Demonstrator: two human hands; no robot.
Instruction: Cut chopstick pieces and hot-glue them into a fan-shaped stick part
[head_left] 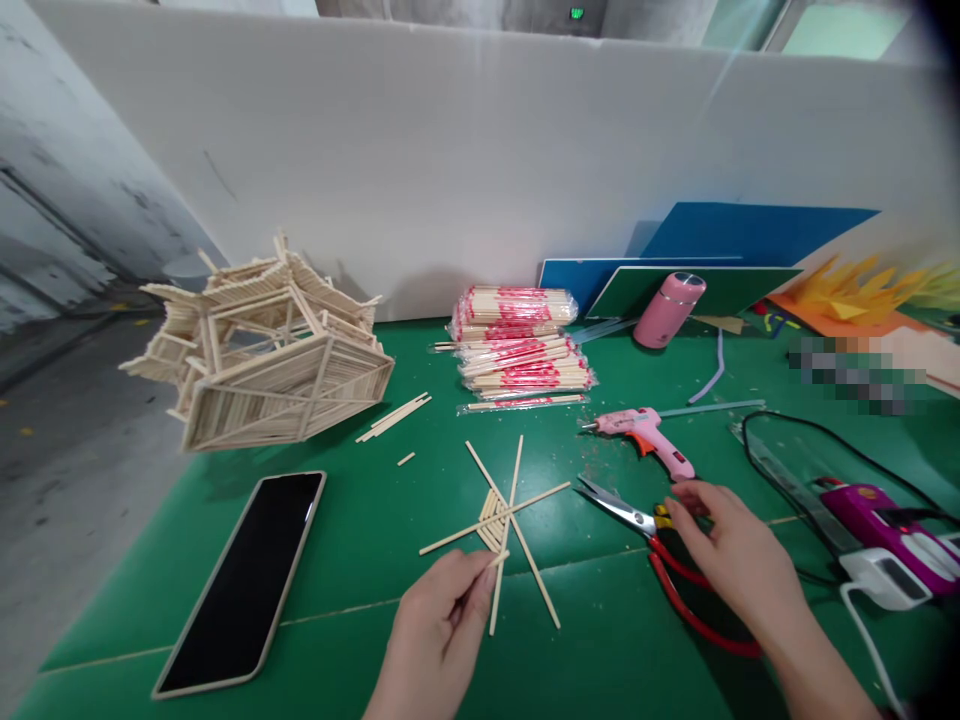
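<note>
My left hand [442,625] pinches a short piece of wooden stick [500,558] between thumb and fingertips. It is over the near side of a star of crossed chopsticks [531,560] lying on the table. Several short sticks [491,520] fill one gap of the star in stepped rows. My right hand [727,550] is open, thumb and fingers apart, over the red-handled scissors [701,620], whose blades lie slightly apart. Just beyond its fingertips is the handle of a pink glue gun [652,437]; whether they touch, I cannot tell.
A chopstick-built model [281,360] stands at the left, behind a phone [244,585]. Wrapped chopsticks [521,345] are piled at the back, near a pink bottle [667,312]. Loose sticks [394,418] lie mid-table. A purple power strip [892,525] with cables sits at the right.
</note>
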